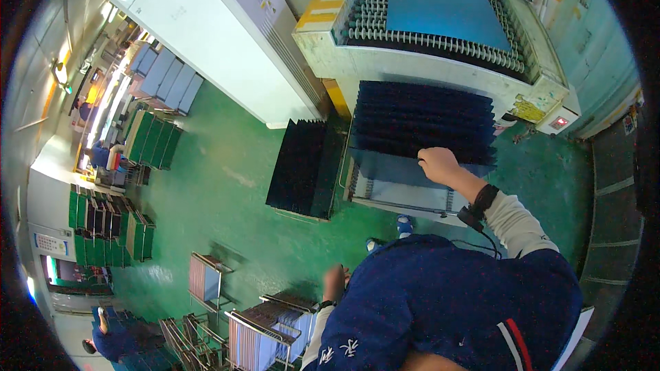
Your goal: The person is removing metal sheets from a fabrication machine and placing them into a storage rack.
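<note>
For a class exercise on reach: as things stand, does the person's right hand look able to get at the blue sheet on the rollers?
Probably not without leaning or stepping: the row of dark panels lies between right hand and blue sheet.

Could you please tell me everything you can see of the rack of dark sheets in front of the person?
The rack is a pale, box-like frame with slotted-looking strips at its sides, seemingly metal or plastic. Thin blue-black sheets stand on edge in a close row across its far part, their ends making a toothed outline; its near part shows a pale base. It stands before the roller machine. The person's right hand grips the top edge of the nearest sheet.
</note>
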{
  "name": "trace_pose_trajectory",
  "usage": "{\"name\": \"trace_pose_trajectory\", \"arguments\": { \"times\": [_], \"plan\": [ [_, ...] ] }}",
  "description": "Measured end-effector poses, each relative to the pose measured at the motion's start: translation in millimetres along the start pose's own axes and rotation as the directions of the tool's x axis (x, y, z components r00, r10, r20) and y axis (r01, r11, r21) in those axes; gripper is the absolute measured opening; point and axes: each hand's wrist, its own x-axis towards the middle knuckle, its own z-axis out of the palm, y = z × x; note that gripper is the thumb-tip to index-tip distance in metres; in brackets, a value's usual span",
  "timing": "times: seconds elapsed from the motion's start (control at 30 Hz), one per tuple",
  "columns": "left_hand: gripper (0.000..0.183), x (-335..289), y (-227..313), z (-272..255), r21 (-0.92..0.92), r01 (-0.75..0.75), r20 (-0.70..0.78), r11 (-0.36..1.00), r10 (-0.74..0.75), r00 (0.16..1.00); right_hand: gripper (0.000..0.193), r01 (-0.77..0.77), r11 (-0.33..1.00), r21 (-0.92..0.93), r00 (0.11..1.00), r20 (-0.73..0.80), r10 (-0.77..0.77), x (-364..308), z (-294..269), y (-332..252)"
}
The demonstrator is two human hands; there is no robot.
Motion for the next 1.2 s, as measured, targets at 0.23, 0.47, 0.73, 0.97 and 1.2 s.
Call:
{"name": "trace_pose_trajectory", "arguments": {
  "times": [0.23, 0.47, 0.73, 0.97, 1.2],
  "plan": [
    [0.031, -3.3, 3.8, 6.6, -0.015, -0.007, -0.034, 1.0, 0.006, 0.999, 0.015, 0.0, 0.999, -0.041, 0.998, 0.056, 0.003, -1.9, 8.0, 6.4],
    [0.031, 5.9, -3.7, 0.2, -0.023, -0.032, 0.024, 0.999, 0.033, 0.999, 0.018, -0.011, 0.998, -0.065, 0.995, 0.099, 0.017, 0.6, 21.4, 24.5],
    [0.033, 5.7, -3.5, 0.9, -0.008, -0.006, -0.013, 1.0, 0.006, 1.0, 0.019, -0.044, 0.998, -0.039, 0.996, 0.08, 0.047, 6.0, 18.9, 25.1],
    [0.031, 11.3, -5.5, -1.0, -0.055, -0.007, -0.013, 0.998, 0.006, 1.0, 0.02, -0.101, 0.994, -0.036, 0.991, 0.087, 0.104, 11.1, 14.6, 25.7],
    [0.032, 7.6, 0.7, 3.6, -0.037, 0.032, -0.068, 0.999, -0.034, 0.997, 0.021, -0.145, 0.988, -0.05, 0.982, 0.112, 0.15, 16.3, 9.0, 24.5]
  ]
}}
